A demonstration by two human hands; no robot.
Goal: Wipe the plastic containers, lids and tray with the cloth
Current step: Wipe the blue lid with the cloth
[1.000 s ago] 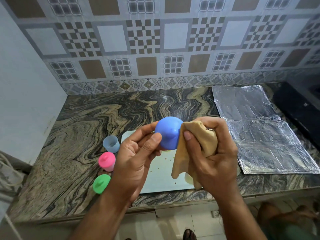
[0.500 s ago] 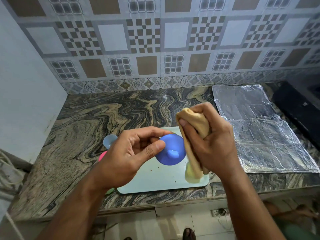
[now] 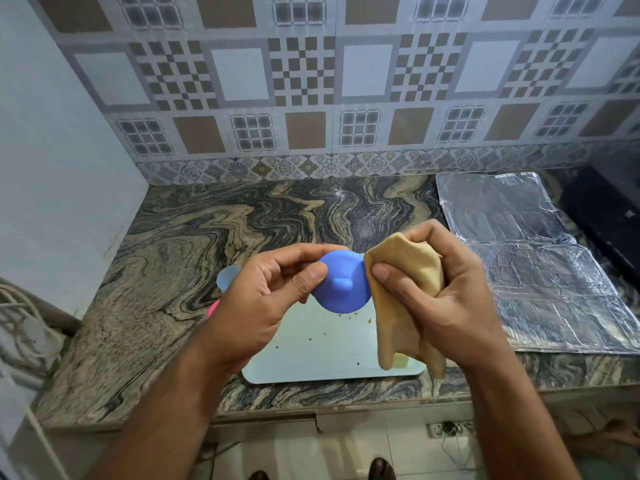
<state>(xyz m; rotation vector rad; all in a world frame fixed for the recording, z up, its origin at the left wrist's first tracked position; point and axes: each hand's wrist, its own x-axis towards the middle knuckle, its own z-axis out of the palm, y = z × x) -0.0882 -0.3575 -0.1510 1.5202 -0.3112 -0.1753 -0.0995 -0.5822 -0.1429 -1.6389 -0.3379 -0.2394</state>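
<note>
Midframe, the left hand (image 3: 263, 299) pinched the round blue plastic lid (image 3: 343, 287) by its rim, knob toward the camera, apparently to expose it; the right hand (image 3: 440, 299) clenched the bunched tan cloth (image 3: 405, 271) against its edge, above the pale crumb-speckled tray (image 3: 329, 362).

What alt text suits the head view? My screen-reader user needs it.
Above a marble counter, the left hand holds a blue knobbed lid while the right hand presses a tan cloth to its edge. Below lies a pale crumb-speckled tray; foil sheets lie right.
</note>
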